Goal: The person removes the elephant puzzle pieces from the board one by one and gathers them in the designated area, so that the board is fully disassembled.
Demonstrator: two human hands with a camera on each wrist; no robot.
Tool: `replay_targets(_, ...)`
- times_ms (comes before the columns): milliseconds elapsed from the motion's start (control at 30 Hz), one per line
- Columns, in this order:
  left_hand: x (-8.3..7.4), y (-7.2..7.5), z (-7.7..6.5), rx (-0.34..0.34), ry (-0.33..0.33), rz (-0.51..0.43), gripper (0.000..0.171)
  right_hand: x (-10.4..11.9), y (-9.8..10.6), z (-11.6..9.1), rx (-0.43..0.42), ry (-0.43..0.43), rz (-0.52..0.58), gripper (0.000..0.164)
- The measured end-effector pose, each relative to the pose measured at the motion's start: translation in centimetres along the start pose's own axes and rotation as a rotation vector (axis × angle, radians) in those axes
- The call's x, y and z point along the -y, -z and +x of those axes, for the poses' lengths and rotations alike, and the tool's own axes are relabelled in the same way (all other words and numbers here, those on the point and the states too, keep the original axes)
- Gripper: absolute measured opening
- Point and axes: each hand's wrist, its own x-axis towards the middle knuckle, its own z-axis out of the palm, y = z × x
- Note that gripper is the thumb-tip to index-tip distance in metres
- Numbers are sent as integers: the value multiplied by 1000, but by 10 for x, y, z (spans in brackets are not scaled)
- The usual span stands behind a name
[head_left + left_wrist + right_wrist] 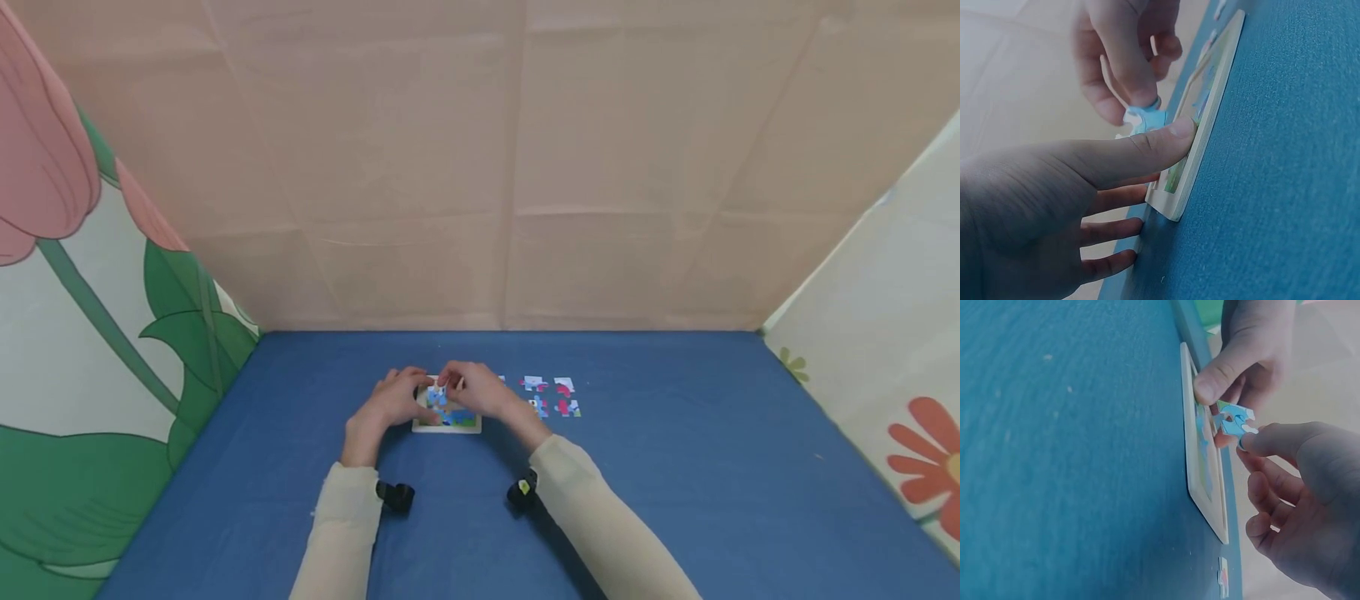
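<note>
A shallow jigsaw tray (447, 430) with a pale rim lies on the blue table, a colourful picture showing inside it. My left hand (394, 400) is at the tray's left side. Its thumb (1169, 139) presses on the tray near the front rim, while the other fingers stretch fairly straight toward the far left corner. Between thumb and index finger my right hand (482, 390) pinches a light blue and white jigsaw piece (1235, 422). The piece is tilted and held at the tray's left part, near the left hand. Whether it touches the tray is unclear.
Several loose jigsaw pieces (564, 386) in pink, blue and white lie right of the tray. A blue cloth (675, 483) covers the table. A beige wall (480, 167) rises behind it, and printed flower panels stand at both sides.
</note>
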Motion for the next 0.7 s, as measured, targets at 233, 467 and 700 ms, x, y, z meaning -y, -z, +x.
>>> replay_targets(233, -1, 0, 1, -9, 11, 7, 72, -4, 7, -7, -25, -4, 2, 11)
replay_targets(467, -2, 0, 2, -10, 21, 19, 71, -10, 12, -15, -49, -46, 4, 9)
replay_targets(700, -2, 1, 0, -15, 26, 17, 72, -19, 17, -23, -86, -53, 22, 11)
